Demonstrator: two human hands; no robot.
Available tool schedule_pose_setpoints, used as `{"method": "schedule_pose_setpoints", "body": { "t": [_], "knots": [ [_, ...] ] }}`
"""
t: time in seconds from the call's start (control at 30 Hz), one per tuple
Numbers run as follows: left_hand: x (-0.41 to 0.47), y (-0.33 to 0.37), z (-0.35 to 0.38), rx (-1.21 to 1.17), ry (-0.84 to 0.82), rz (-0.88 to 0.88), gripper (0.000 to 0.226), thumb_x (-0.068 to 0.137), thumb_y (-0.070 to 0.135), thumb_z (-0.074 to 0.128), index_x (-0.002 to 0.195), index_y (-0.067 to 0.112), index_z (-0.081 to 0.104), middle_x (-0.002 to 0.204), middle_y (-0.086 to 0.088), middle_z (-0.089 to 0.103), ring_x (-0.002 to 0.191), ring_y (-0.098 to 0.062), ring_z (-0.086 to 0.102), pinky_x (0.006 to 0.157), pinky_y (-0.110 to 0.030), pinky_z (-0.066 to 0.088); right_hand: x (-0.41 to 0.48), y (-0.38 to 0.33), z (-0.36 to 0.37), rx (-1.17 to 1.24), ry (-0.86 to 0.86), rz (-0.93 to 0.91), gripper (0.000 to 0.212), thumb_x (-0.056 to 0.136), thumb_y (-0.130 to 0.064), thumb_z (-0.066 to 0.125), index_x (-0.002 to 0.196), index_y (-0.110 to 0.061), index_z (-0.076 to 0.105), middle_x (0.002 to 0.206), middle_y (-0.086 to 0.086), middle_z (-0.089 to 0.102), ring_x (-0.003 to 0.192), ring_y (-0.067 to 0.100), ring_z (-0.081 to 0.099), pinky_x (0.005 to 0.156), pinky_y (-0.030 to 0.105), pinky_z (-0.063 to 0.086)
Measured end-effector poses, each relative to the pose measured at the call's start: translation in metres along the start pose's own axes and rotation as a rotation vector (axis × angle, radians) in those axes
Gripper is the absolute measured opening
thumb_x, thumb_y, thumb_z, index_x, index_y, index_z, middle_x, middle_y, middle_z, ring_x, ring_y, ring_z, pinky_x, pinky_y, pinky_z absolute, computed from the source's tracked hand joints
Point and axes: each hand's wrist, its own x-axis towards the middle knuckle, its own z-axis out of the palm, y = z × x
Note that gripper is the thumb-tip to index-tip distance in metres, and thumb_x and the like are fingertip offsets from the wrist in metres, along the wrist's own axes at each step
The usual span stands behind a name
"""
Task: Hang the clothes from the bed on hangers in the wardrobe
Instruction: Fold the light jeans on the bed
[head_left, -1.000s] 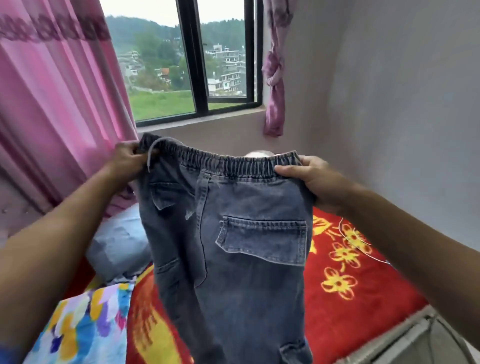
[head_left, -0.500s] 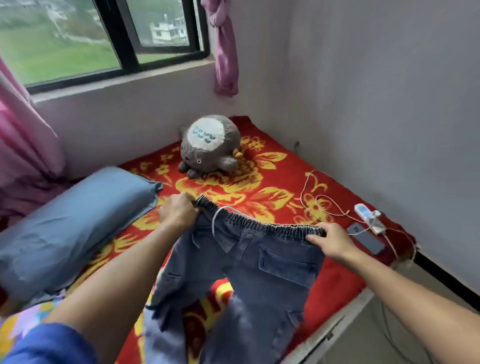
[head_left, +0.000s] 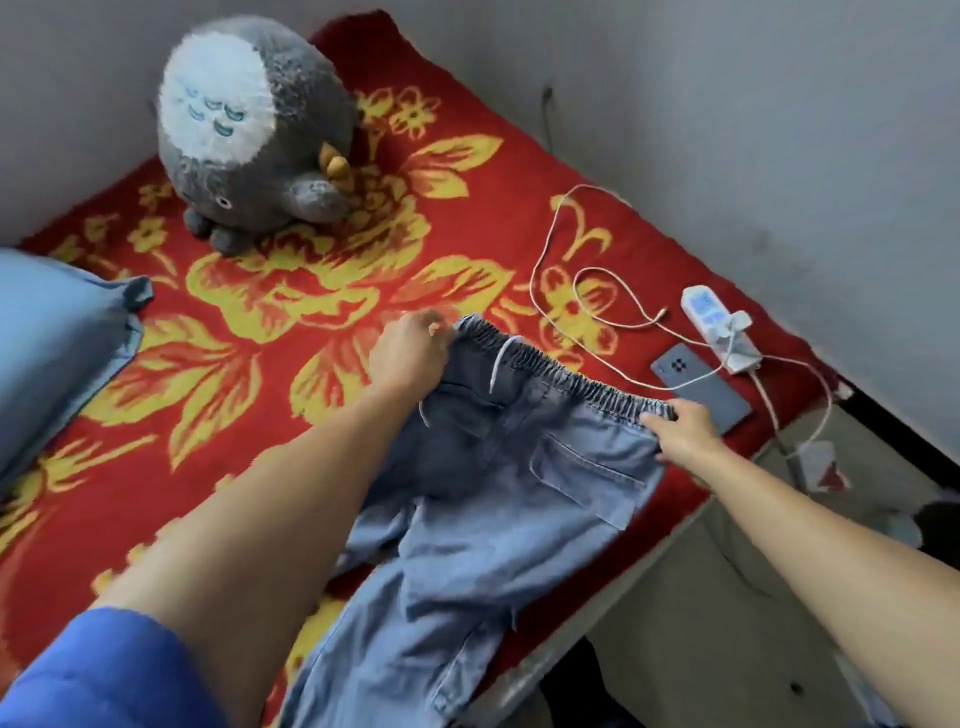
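Both hands pinch the jeans (head_left: 493, 519) by the elastic waistband. The left hand (head_left: 410, 353) grips the far left end with curled fingers, and the right hand (head_left: 680, 431) nips the right end between thumb and fingers. I see the waistband stretched between them, low over the bed (head_left: 249, 374); whether it touches the cover I cannot tell. The legs trail toward me over the near edge of the bed and run out of frame at the bottom.

The jeans are faded blue denim, gathered at the waist, with a white drawstring looping out and a flapped back pocket. I cannot see whether anything is in the pocket. The bed cover is a fuzzy red blanket with yellow flowers. At its far end sits a round grey plush (head_left: 249, 130) with a white patch. A blue pillow (head_left: 52, 353) lies at the left, cut off by the frame. At the right lie a dark phone (head_left: 722, 405), partly behind the right hand, and a white power strip (head_left: 719, 332), with a thin white cable (head_left: 533, 283) looping beside them. The left arm hides part of the jeans, and a blue sleeve (head_left: 104, 675) fills the near left corner.
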Motion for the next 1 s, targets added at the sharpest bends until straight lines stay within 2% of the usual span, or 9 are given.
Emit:
{"method": "schedule_pose_setpoints", "body": {
  "t": [0.1, 0.23, 0.33, 0.4, 0.63, 0.77, 0.87, 0.93, 1.0],
  "knots": [
    [0.010, -0.011, 0.026, -0.038, -0.085, -0.023, 0.038, 0.093, 0.032, 0.055, 0.131, 0.024, 0.054, 0.116, -0.009, 0.065, 0.102, -0.029, 0.060, 0.079, -0.035, 0.048, 0.018, 0.012, 0.012, -0.053, -0.045, 0.029, 0.016, 0.081, -0.026, 0.063, 0.069, -0.016, 0.061, 0.086, 0.016, 0.070, 0.088, 0.041, 0.067, 0.078, 0.053, 0.055],
    [-0.020, -0.086, 0.029, -0.028, -0.137, -0.140, 0.040, 0.091, 0.028, 0.058, 0.129, 0.017, 0.054, 0.106, -0.013, 0.067, 0.096, -0.032, 0.061, 0.077, -0.036, 0.048, 0.002, -0.025, 0.026, -0.251, -0.094, -0.048, 0.015, 0.085, -0.018, 0.060, 0.097, -0.017, 0.069, 0.105, 0.010, 0.071, 0.103, 0.034, 0.063, 0.085, 0.035, 0.047],
    [-0.071, -0.166, 0.023, -0.007, -0.151, -0.324, 0.037, 0.090, 0.027, 0.057, 0.125, 0.016, 0.055, 0.102, -0.009, 0.069, 0.093, -0.029, 0.063, 0.073, -0.037, 0.048, -0.019, -0.060, 0.068, -0.386, -0.247, -0.205, 0.015, 0.086, -0.023, 0.063, 0.101, -0.020, 0.067, 0.106, 0.007, 0.071, 0.103, 0.031, 0.063, 0.087, 0.035, 0.048],
    [-0.115, -0.221, 0.021, 0.008, -0.152, -0.463, 0.041, 0.089, 0.027, 0.059, 0.127, 0.015, 0.055, 0.113, -0.008, 0.067, 0.104, -0.028, 0.061, 0.081, -0.038, 0.050, -0.040, -0.079, 0.111, -0.471, -0.368, -0.331, 0.016, 0.087, -0.026, 0.063, 0.101, -0.020, 0.067, 0.105, 0.005, 0.071, 0.102, 0.029, 0.063, 0.084, 0.035, 0.050],
    [-0.253, -0.377, 0.038, -0.067, -0.107, -0.879, 0.042, 0.086, 0.023, 0.064, 0.124, 0.004, 0.057, 0.118, -0.020, 0.063, 0.111, -0.035, 0.058, 0.088, -0.037, 0.045, -0.126, -0.122, 0.257, -0.797, -0.619, -0.707, 0.024, 0.090, -0.027, 0.051, 0.111, -0.024, 0.061, 0.111, 0.000, 0.068, 0.105, 0.025, 0.060, 0.077, 0.032, 0.045],
    [-0.297, -0.453, 0.083, -0.200, 0.014, -1.126, 0.059, 0.080, 0.032, 0.074, 0.124, -0.001, 0.053, 0.125, -0.026, 0.057, 0.116, -0.042, 0.053, 0.094, -0.043, 0.043, -0.157, -0.137, 0.340, -0.912, -0.569, -0.982, 0.029, 0.092, -0.027, 0.050, 0.120, -0.022, 0.056, 0.122, 0.003, 0.060, 0.113, 0.027, 0.055, 0.086, 0.039, 0.047],
    [-0.318, -0.501, 0.123, -0.281, 0.002, -1.312, 0.079, 0.072, 0.042, 0.078, 0.131, 0.003, 0.044, 0.128, -0.029, 0.050, 0.118, -0.046, 0.049, 0.098, -0.049, 0.042, -0.172, -0.149, 0.400, -0.805, -0.433, -1.174, 0.038, 0.092, -0.026, 0.053, 0.129, -0.020, 0.051, 0.128, 0.004, 0.052, 0.121, 0.026, 0.047, 0.084, 0.044, 0.049],
    [-0.329, -0.519, 0.138, -0.261, -0.010, -1.336, 0.081, 0.070, 0.043, 0.079, 0.133, 0.009, 0.041, 0.128, -0.026, 0.048, 0.119, -0.043, 0.047, 0.098, -0.050, 0.041, -0.177, -0.162, 0.438, -0.772, -0.363, -1.231, 0.049, 0.091, -0.027, 0.057, 0.138, -0.022, 0.044, 0.141, 0.005, 0.042, 0.130, 0.027, 0.039, 0.090, 0.047, 0.048],
    [-0.337, -0.536, 0.143, -0.242, 0.082, -1.310, 0.084, 0.064, 0.044, 0.082, 0.132, 0.015, 0.043, 0.127, -0.023, 0.047, 0.120, -0.040, 0.045, 0.099, -0.050, 0.039, -0.177, -0.176, 0.468, -0.867, -0.339, -1.159, 0.057, 0.091, -0.031, 0.058, 0.143, -0.025, 0.036, 0.149, 0.008, 0.035, 0.136, 0.029, 0.032, 0.096, 0.048, 0.043]
  ]
}}
